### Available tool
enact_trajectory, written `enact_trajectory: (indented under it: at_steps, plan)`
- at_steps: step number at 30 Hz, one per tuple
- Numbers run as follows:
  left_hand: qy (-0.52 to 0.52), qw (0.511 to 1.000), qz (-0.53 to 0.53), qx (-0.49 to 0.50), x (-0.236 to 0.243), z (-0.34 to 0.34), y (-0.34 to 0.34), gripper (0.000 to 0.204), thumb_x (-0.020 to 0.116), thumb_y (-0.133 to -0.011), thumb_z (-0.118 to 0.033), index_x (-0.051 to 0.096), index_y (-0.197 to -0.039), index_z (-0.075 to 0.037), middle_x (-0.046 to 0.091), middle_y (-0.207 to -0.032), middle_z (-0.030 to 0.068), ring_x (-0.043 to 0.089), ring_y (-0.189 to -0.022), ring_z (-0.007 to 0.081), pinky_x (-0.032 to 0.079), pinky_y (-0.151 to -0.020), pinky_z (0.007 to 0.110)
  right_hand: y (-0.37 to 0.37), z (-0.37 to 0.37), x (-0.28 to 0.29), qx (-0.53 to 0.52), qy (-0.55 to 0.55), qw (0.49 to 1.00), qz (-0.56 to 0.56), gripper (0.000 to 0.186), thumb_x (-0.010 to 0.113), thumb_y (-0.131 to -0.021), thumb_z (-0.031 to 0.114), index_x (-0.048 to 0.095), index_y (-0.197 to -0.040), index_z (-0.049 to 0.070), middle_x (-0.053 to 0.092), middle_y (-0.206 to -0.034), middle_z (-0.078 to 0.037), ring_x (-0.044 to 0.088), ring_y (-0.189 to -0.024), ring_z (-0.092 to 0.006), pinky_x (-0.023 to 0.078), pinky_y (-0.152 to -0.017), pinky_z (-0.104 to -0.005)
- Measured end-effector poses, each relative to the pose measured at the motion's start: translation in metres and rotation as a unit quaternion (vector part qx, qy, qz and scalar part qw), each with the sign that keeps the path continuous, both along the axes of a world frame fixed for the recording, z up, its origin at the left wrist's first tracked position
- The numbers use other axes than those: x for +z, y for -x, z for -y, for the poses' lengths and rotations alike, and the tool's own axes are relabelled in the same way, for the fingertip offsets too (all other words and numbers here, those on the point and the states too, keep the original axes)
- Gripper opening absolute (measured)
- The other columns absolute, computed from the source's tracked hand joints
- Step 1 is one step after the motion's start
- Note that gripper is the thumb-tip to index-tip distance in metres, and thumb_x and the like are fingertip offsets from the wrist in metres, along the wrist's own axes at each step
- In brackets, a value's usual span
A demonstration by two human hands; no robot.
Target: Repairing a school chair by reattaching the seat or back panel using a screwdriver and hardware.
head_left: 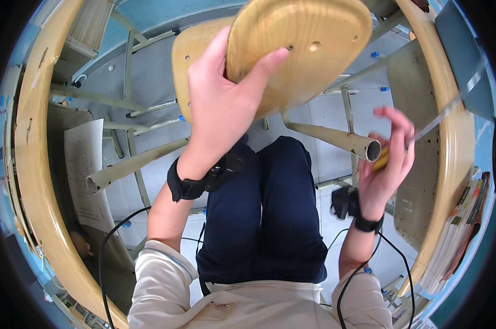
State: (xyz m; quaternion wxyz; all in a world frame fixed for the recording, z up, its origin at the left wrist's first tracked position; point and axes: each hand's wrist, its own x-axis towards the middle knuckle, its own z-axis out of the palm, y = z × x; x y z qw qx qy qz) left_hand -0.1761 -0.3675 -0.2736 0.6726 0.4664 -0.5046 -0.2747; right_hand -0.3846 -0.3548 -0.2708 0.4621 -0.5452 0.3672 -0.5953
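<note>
My left hand (220, 101) grips the edge of a pale wooden chair board (308, 71), thumb on its face and fingers behind. The board is tilted up and has small holes; beside my thumb tip is a dark hole or screw, too small to tell. Behind it shows another wooden panel (196, 52), partly hidden. My right hand (389, 156) is closed around the yellow handle of a screwdriver (380, 159), its long metal shaft pointing up and right, apart from the board. Two open-ended chair tubes (338, 138) point towards me, one by each hand.
Wooden-topped desks flank me, the left desk edge (37, 181) and the right desk edge (451, 137). A printed paper sheet (85, 170) hangs from the left desk's compartment. Books (456, 230) stand at the right. Dark cables (101, 257) trail beside my arms.
</note>
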Motion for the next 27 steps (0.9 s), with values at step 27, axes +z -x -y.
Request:
enact_trajectory:
  at_steps: [27]
  plan:
    - [0.081,0.988,0.128,-0.035,-0.026,-0.025,0.045,0.039,0.072,-0.073,-0.002,0.054,-0.106,0.009,0.064,-0.094,0.0106,0.060,-0.083,0.0129,0.049,-0.074,0.025,-0.015,-0.019,-0.031,-0.011,0.055,0.998,0.005,0.025,0.066,-0.075,-0.002,0.056,-0.098,-0.007,0.055,-0.100,-0.016,0.058,-0.059,-0.0101,0.041,-0.041,-0.0156]
